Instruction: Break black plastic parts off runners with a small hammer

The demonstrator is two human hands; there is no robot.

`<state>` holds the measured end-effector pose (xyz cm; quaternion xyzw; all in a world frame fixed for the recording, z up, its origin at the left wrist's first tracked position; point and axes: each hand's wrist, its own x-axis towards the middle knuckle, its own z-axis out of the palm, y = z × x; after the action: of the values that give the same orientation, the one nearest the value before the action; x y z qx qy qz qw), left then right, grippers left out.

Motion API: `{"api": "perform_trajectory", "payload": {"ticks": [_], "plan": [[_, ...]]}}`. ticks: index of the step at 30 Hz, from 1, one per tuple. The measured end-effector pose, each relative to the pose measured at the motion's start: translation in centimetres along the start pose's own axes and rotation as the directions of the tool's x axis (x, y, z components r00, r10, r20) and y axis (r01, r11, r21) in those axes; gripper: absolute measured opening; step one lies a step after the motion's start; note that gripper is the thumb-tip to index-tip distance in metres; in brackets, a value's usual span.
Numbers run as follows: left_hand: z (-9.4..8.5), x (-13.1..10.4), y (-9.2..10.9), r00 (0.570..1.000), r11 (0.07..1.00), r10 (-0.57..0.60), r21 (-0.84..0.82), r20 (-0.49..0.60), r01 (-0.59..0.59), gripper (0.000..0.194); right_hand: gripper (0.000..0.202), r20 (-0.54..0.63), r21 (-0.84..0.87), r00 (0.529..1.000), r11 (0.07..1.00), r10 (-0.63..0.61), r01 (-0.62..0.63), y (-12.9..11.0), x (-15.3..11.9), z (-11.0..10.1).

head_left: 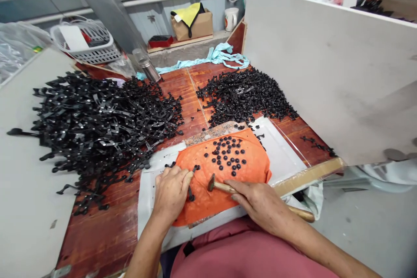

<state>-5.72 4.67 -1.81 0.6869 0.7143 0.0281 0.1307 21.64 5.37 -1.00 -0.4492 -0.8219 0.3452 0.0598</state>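
Hammer, wood handle + small metal head, clenched in R hand over orange cloth-covered pad. L hand at slim black knob-ended strip on pad; thumb hides contact, can't tell if pinched. Prob hammering step; next hit needs L fingers clear

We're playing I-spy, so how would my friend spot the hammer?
On the wooden table, find the orange cloth. Over it, the right hand holds the hammer. Its light wooden handle sets it apart from the little black pieces nearby.
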Motion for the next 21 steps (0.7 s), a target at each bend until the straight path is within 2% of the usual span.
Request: {"api": "perform_trajectory", "payload": {"ticks": [5,9,12,17,21], "plan": [[-0.4,0.3,-0.1,0.999,0.999,0.017,0.036,0.034,-0.018,0.041,0.037,-0.026,0.001,1.0,1.0,-0.005,0.005,0.1,-0.1,0.0],[-0.4,0.4,0.0,0.998,1.0,0.004,0.001,0.066,-0.004,0.043,0.037,-0.015,0.014,1.0,1.0,-0.022,0.022,0.1,0.0,-0.3],[0.0,0.2,0.3,0.999,0.999,-0.026,-0.018,0.039,0.027,0.045,0.041,-0.038,-0.038,0.999,0.999,-0.037,0.035,-0.3,0.7,-0.8],[0.4,0.0,0.8,0.998,0.996,-0.064,-0.059,-0.021,0.063,0.044,0.045,-0.123,-0.13,0.989,0.989,-0.087,0.071,-1.5,2.4,-1.8],[0.4,0.0,0.8,0.998,0.995,-0.062,-0.084,-0.025,0.06,0.044,0.049,-0.218,-0.181,0.963,0.976,-0.158,0.119,-2.1,3.7,-1.6]]}}
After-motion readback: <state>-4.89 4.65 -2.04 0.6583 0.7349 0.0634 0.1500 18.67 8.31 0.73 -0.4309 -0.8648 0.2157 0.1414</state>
